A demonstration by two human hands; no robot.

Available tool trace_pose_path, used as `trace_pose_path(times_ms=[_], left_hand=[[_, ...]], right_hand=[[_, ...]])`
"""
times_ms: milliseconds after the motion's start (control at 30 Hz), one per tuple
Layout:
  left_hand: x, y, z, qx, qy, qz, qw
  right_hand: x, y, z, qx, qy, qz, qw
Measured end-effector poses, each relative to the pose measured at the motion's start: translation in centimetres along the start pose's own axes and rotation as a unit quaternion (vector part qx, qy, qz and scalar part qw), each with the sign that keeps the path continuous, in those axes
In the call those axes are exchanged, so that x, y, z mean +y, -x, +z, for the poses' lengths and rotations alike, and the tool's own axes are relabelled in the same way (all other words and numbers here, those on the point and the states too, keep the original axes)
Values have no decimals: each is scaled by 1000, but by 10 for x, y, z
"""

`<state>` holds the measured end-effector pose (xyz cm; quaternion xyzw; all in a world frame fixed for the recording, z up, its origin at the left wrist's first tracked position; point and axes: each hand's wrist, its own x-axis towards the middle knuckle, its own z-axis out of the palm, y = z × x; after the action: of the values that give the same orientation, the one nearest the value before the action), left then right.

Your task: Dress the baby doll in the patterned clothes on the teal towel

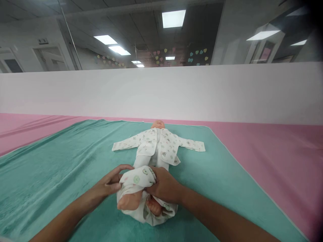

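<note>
A baby doll point(158, 124) lies on its back, head away from me, in a white printed jacket point(169, 144) with both sleeves spread out. White printed pants point(137, 178) are bunched around its lower legs, and both bare feet point(130, 201) stick out toward me. At the left side of the pants, my left hand point(113, 181) touches the cloth with its thumb and fingers curved around the edge. My right hand point(164, 185) grips the bunched cloth between the legs, its fingertips partly hidden by the fabric.
Under the doll is a teal blanket point(88, 144) with folds on the left, laid over a pink sheet point(277, 151). A low white wall point(161, 92) runs behind, with a large glass pane point(151, 37) above it.
</note>
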<state>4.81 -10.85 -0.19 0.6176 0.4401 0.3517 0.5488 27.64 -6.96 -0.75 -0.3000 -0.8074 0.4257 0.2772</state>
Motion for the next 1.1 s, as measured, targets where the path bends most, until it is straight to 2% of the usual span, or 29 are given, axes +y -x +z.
trace_pose_path(times_ms=[33, 100, 167, 200, 300, 367, 400, 467, 533, 567, 633, 733, 800, 867, 933, 1000, 1100], left_hand=[[2, -3, -2, 6, -1, -5, 1000], [6, -9, -2, 62, -44, -7, 997], [15, -16, 5, 111, -122, 13, 986], [20, -19, 9, 116, -165, 33, 979], [35, -31, 20, 52, -271, 110, 955], [40, -45, 21, 10, -311, 155, 938], [39, -53, 20, 3, -334, 178, 926], [32, -75, 16, 29, -398, 227, 888], [19, -98, 12, 83, -468, 261, 841], [11, -109, 12, 107, -487, 264, 826], [-5, -125, 12, 156, -492, 264, 815], [-21, -133, 13, 212, -465, 284, 811], [-24, -131, 12, 221, -443, 297, 817], [-23, -127, 10, 222, -404, 286, 840], [-19, -123, 6, 248, -330, 244, 878], [-16, -121, 1, 294, -237, 186, 907], [-16, -121, -10, 365, -101, 119, 918]], right_hand=[[0, 0, -1, 3, 12, -11, 1000], [1, -1, -4, 2, 32, -23, 999], [3, -3, -13, -17, 35, -20, 999], [3, -4, -18, -34, 30, -20, 999], [7, -7, -36, -101, -20, -19, 995], [13, -7, -45, -110, -85, -22, 990], [17, -7, -47, -93, -114, -23, 989], [26, -6, -47, -11, -116, -17, 993], [35, -4, -42, 100, -15, -12, 995], [39, -3, -38, 149, 57, -16, 987], [45, -3, -32, 216, 198, -49, 955], [46, -11, -26, 261, 318, -78, 908], [43, -23, -23, 278, 352, -27, 893], [41, -36, -20, 275, 380, 47, 882], [40, -47, -18, 266, 414, 91, 866], [41, -51, -17, 259, 428, 96, 861], [43, -47, -20, 272, 370, 64, 886]])
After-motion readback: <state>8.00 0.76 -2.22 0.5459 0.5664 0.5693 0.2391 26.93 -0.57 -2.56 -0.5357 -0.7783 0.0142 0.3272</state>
